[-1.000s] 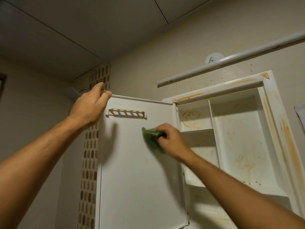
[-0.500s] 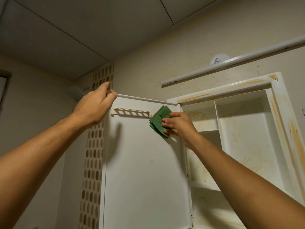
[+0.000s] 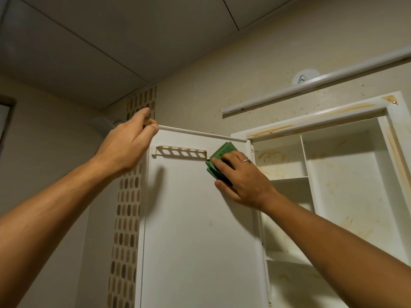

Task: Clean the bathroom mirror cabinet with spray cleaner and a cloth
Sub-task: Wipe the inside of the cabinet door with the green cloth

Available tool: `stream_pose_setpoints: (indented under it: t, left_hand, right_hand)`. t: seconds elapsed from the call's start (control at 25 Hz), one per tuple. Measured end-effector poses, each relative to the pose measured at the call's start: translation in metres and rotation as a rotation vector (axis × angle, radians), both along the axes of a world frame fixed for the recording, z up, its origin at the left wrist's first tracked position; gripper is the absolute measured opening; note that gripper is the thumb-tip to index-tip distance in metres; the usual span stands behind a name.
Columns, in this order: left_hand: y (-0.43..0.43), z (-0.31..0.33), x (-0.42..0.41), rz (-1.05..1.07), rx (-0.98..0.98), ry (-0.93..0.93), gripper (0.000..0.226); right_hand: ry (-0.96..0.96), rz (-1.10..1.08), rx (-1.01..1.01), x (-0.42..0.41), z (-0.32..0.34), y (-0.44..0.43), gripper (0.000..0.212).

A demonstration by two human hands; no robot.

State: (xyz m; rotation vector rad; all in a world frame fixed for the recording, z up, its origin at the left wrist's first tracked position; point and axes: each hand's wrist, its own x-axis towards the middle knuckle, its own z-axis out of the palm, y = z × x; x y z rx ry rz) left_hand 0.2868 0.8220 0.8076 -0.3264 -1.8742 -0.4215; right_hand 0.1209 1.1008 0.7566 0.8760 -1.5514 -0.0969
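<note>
The white cabinet door stands swung open to the left, its inner face toward me. My left hand grips the door's top left corner, fingers over the top edge. My right hand presses a folded green cloth flat against the door's upper right corner, close to the hinge side and just right of a small slotted rack. The open cabinet on the right has white shelves streaked with orange-brown stains. No spray bottle is in view.
A white tube light runs along the wall above the cabinet, with a round hook behind it. A strip of brown mosaic tile runs down the wall left of the door. A shower head pokes out behind my left hand.
My right hand moved the green cloth up the door from mid-height to the upper right corner and now lies flatter over it. My left hand kept its grip on the door's top corner.
</note>
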Motion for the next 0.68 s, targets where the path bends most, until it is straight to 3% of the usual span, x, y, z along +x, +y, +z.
stream_pose_setpoints:
  t: [0.12, 0.2, 0.28, 0.4, 0.52, 0.68]
  left_hand:
    - [-0.004, 0.0, -0.003, -0.025, -0.015, 0.013, 0.075]
    - [-0.008, 0.001, -0.006, -0.036, -0.023, 0.014, 0.075]
    - [-0.01, 0.001, -0.009, -0.048, -0.024, 0.014, 0.076]
    - [-0.012, 0.002, -0.011, -0.067, -0.028, 0.017, 0.076]
    - [-0.016, 0.003, -0.013, -0.087, -0.04, 0.012, 0.075]
    - [-0.022, 0.005, -0.016, -0.121, -0.048, 0.001, 0.075]
  right_hand:
    - [-0.001, 0.028, 0.056, -0.012, -0.007, 0.013, 0.062]
    - [0.038, -0.064, 0.142, -0.015, -0.005, 0.026, 0.068]
    - [0.103, -0.122, 0.167, -0.015, 0.002, 0.026, 0.057]
    - [0.113, -0.062, 0.056, -0.014, 0.01, 0.01, 0.045]
    - [-0.005, 0.059, -0.066, -0.02, -0.004, 0.006, 0.051]
    - [0.014, 0.029, -0.059, -0.022, -0.012, 0.002, 0.055]
